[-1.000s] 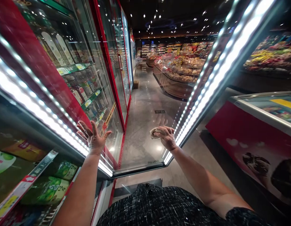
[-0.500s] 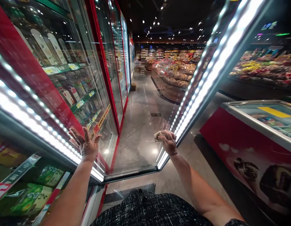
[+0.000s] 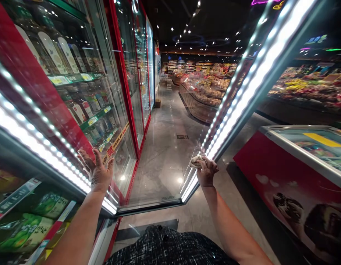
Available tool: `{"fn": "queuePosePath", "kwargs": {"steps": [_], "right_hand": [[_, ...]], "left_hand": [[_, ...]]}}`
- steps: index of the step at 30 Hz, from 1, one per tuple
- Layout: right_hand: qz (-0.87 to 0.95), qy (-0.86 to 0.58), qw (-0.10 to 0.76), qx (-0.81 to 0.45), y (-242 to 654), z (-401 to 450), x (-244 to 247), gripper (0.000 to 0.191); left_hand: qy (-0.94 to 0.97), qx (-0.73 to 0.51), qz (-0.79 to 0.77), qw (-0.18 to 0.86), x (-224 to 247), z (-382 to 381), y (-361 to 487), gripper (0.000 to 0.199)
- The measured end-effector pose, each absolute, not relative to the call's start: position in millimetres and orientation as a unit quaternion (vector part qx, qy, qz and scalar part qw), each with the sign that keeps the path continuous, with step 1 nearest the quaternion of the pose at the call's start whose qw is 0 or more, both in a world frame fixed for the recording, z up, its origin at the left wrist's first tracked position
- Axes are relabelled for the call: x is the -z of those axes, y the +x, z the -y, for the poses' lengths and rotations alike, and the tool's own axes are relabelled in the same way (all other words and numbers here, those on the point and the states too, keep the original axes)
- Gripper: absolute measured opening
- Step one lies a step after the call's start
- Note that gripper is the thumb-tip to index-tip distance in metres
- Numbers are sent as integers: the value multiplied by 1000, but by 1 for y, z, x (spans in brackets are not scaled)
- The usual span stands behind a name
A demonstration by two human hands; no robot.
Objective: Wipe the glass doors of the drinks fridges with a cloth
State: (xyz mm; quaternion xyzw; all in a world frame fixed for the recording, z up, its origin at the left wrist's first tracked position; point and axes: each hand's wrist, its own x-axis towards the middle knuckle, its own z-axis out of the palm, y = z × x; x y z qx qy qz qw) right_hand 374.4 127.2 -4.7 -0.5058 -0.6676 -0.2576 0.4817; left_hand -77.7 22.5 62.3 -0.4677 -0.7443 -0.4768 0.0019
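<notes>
A glass door with bright LED strips along both sides stands in front of me. My left hand has its fingers spread against the glass, close to the left light strip, and holds nothing. A crumpled, pale cloth is pressed to the glass beside the right light strip. My right hand is wrapped over the cloth. Part of the cloth is hidden under the fingers.
Red-framed coolers with bottles run along the left. Green bags lie on shelves at the lower left. A red chest freezer stands at the right. Produce displays and a small box are farther back.
My right hand has moved to the right and slightly down with the cloth. My left hand has shifted slightly left in the picture and stays spread. The view has tilted a little.
</notes>
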Motion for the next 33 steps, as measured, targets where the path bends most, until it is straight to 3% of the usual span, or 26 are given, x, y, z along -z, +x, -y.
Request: {"fn": "queuePosePath", "kwargs": {"steps": [6, 14, 18, 23, 29, 33], "right_hand": [[634, -509, 513, 275, 389, -140, -24, 18], [691, -466, 502, 230, 390, -128, 5, 36], [686, -475, 507, 216, 372, -122, 13, 55], [709, -436, 501, 239, 368, -130, -4, 44], [675, -387, 574, 255, 382, -155, -44, 44], [677, -409, 545, 278, 365, -148, -16, 53]], "left_hand": [[-460, 486, 743, 12, -53, -26, -76, 99], [-450, 498, 741, 15, -50, -30, -73, 107], [-447, 501, 741, 17, -49, -31, -71, 108], [-444, 500, 743, 17, -48, -33, -71, 105], [-436, 495, 751, 30, -50, -33, -68, 100], [-437, 497, 749, 29, -50, -33, -67, 99]]}}
